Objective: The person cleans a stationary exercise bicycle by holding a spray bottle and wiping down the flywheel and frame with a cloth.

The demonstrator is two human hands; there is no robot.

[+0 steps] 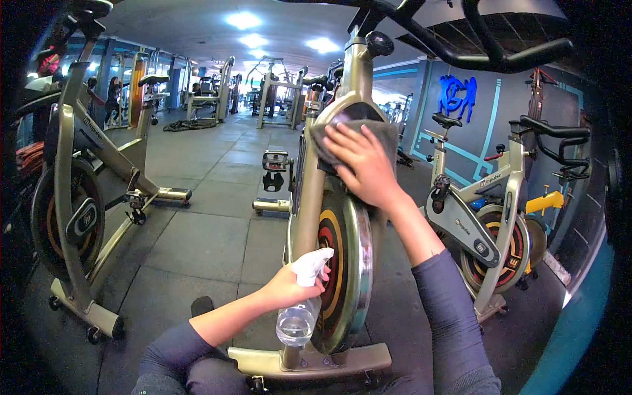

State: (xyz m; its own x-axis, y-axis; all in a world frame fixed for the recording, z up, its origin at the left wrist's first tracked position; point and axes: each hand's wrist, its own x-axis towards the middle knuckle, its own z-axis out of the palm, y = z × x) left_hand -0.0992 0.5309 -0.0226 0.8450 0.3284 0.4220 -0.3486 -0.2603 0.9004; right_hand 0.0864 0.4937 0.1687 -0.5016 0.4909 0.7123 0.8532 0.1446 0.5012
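Straight ahead stands a spin bike with a beige frame (307, 197) and a shiny flywheel (359, 263). My right hand (362, 160) presses a grey cloth (384, 136) against the cover above the flywheel, fingers stretched over the fabric. Lower down, my left hand (289, 288) is wrapped round the neck of a clear spray bottle (295, 326) with a white trigger head (313, 265). Some clear liquid shows in the bottle, which hangs upright beside the flywheel. The fingers on its far side are partly hidden.
Another spin bike (74, 178) stands at the left and a third (471, 227) at the right. Black handlebars (500, 56) jut out overhead. The front foot bar (309, 362) lies near my knees. Weight machines (280, 95) and a person (113, 102) are farther back on the tiled floor (191, 230).
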